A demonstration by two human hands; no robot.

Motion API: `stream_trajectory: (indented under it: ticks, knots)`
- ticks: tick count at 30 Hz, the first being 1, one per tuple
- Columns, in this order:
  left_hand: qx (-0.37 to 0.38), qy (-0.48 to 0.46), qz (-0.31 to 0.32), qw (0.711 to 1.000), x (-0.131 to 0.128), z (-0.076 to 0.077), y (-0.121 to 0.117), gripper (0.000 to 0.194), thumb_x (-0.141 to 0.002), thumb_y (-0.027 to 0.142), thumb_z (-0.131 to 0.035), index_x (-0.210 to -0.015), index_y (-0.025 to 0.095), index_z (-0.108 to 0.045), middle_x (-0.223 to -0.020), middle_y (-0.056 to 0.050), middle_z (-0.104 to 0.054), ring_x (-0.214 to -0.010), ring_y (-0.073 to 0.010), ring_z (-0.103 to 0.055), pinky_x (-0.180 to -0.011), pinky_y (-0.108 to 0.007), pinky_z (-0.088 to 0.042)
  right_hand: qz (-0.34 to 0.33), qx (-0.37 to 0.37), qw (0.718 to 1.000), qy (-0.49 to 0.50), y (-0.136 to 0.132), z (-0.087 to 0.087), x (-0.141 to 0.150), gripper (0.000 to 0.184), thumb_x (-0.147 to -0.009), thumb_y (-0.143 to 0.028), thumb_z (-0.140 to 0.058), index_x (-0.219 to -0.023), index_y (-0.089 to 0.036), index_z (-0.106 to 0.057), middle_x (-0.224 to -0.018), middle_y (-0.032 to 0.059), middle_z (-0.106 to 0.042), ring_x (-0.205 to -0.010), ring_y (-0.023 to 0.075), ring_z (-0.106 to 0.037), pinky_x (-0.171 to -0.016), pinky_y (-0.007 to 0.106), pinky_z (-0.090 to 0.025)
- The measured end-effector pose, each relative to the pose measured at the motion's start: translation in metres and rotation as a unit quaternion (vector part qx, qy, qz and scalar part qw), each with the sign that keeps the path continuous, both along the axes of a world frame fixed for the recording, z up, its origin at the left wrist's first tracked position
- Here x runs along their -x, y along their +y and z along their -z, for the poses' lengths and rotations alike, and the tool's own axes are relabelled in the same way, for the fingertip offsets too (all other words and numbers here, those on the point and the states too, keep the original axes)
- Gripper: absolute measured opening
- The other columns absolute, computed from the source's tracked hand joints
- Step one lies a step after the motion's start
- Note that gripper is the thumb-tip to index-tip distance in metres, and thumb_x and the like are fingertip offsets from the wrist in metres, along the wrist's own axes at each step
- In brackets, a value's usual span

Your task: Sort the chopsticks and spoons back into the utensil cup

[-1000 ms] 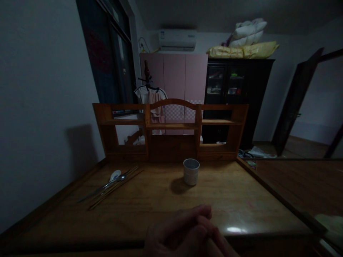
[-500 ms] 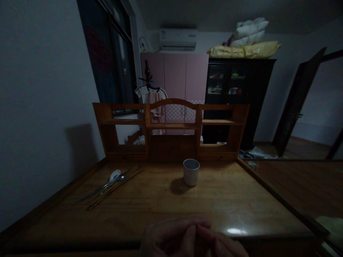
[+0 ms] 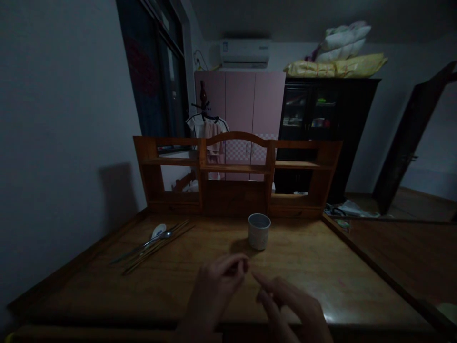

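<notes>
The left hand is half curled, its fingertips close to the thumb; whether they pinch something, I cannot tell. The right hand is just beside it, forefinger stretched out and thumb apart. Beyond them, the grey cup stands upright on the wooden desk; its inner wall shows, the bottom is hidden. To its left lie a metal spoon, a white piece and thin sticks. Farther back, the dark cabinet holds green and red things behind glass

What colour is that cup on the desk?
The cup looks pale grey in this dim light, best seen in the head view.
</notes>
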State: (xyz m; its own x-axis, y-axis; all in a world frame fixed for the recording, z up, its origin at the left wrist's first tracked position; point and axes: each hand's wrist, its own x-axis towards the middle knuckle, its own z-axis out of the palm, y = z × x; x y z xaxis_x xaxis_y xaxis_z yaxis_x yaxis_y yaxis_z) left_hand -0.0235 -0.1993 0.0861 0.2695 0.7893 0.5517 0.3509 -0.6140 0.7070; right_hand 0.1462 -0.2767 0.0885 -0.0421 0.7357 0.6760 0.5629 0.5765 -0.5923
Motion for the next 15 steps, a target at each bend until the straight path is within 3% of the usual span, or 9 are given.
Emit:
stream_trajectory:
  ticks: [3, 7, 11, 13, 15]
  knots:
    - [0.031, 0.015, -0.059, 0.998, 0.018, 0.004, 0.074, 0.028, -0.091, 0.026, -0.047, -0.105, 0.018, -0.069, -0.097, -0.003, -0.073, -0.083, -0.0155, -0.069, -0.074, -0.023, -0.055, 0.023, 0.009, 1.0, 0.001, 0.055, -0.025, -0.025, 0.034, -0.091, -0.03, -0.05, -0.122, -0.023, -0.062, -0.079, 0.0032, -0.068, -0.06, 0.0129, -0.06, -0.052, 0.021, -0.048]
    - [0.019, 0.134, -0.208, 0.969, 0.061, 0.013, 0.173, 0.022, -0.088, 0.03, -0.055, -0.091, 0.019, -0.073, -0.084, -0.003, -0.073, -0.081, -0.017, -0.068, -0.074, -0.022, -0.049, 0.13, -0.079, 0.988, 0.02, 0.152, -0.043, -0.066, 0.034, -0.091, -0.032, -0.046, -0.117, -0.018, -0.063, -0.088, 0.0053, -0.069, -0.067, 0.0153, -0.063, -0.065, 0.026, -0.048]
    - [0.018, 0.152, -0.27, 0.951, 0.1, 0.027, 0.223, 0.021, -0.084, 0.035, -0.06, -0.084, 0.019, -0.073, -0.084, -0.006, -0.072, -0.081, -0.0216, -0.067, -0.071, -0.026, -0.045, 0.158, -0.081, 0.984, -0.032, 0.22, -0.017, -0.094, 0.031, -0.09, -0.031, -0.045, -0.11, -0.017, -0.063, -0.102, 0.0094, -0.068, -0.087, 0.0214, -0.064, -0.076, 0.031, -0.047]
    - [0.003, 0.166, -0.293, 0.941, 0.114, 0.038, 0.236, 0.024, -0.084, 0.039, -0.059, -0.081, 0.019, -0.072, -0.084, -0.006, -0.072, -0.08, -0.0221, -0.065, -0.071, -0.027, -0.043, 0.144, -0.058, 0.986, -0.059, 0.235, 0.008, -0.102, 0.029, -0.089, -0.031, -0.044, -0.106, -0.018, -0.063, -0.105, 0.0093, -0.067, -0.092, 0.0219, -0.063, -0.079, 0.031, -0.047]
    - [-0.033, 0.191, -0.318, 0.928, 0.123, 0.05, 0.247, 0.024, -0.088, 0.037, -0.053, -0.083, 0.02, -0.07, -0.088, -0.005, -0.071, -0.083, -0.0199, -0.064, -0.074, -0.026, -0.042, 0.135, -0.044, 0.987, -0.07, 0.241, 0.033, -0.105, 0.023, -0.088, -0.031, -0.045, -0.094, -0.02, -0.064, -0.093, 0.0075, -0.068, -0.081, 0.0204, -0.064, -0.073, 0.029, -0.047]
